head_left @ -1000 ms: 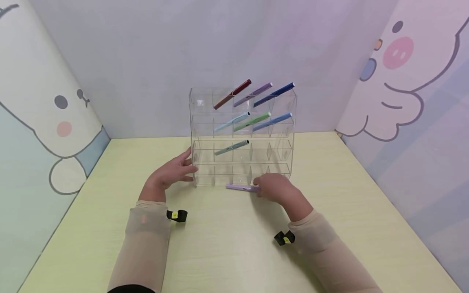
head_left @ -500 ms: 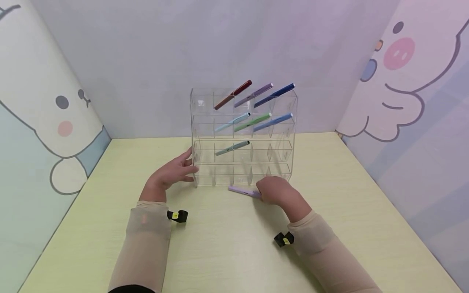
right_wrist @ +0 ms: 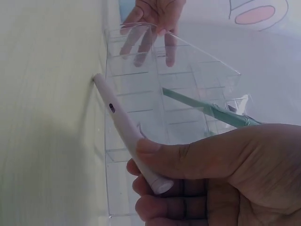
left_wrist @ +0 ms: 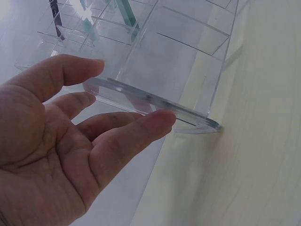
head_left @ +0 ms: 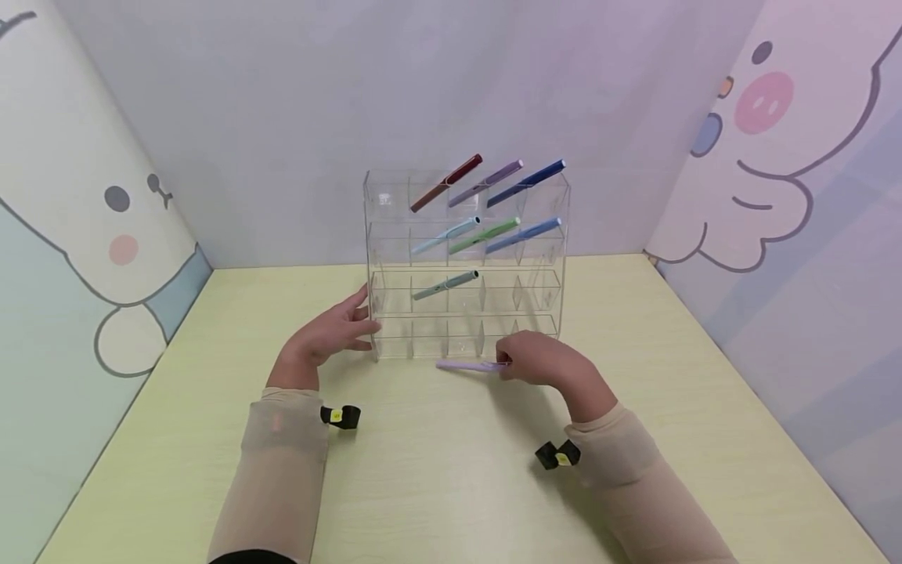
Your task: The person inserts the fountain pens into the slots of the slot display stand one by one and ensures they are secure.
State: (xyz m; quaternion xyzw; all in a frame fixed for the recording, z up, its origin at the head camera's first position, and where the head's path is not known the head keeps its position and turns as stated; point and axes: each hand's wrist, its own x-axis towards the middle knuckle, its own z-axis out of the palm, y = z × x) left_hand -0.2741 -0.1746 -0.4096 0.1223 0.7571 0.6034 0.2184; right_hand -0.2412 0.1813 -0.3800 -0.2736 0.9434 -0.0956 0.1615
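Note:
A lilac pen (head_left: 461, 366) is pinched between the thumb and curled fingers of my right hand (head_left: 546, 356), in front of the lowest row of a clear acrylic pen rack (head_left: 412, 316). In the right wrist view the lilac pen (right_wrist: 123, 122) slants up from my grip, its far end low by the tabletop. My left hand (head_left: 331, 329) is at the rack's left side with its fingers spread. Seen from the left wrist, fingertips touch the edge of the rack's side panel (left_wrist: 150, 100), and the thumb is held apart from the other fingers.
Across the upper two rows of the rack lean several pens, among them a dark red pen (head_left: 447, 182), a green pen (head_left: 486, 234) and a dark blue pen (head_left: 527, 183). A grey-green pen (head_left: 445, 285) leans in the third row. Pale table (head_left: 423, 486) extends toward me.
My right hand first drew slightly toward me with the lilac pen tilting, then shifted a little right and up, leaving the pen nearly level. My left hand and the rack stay put.

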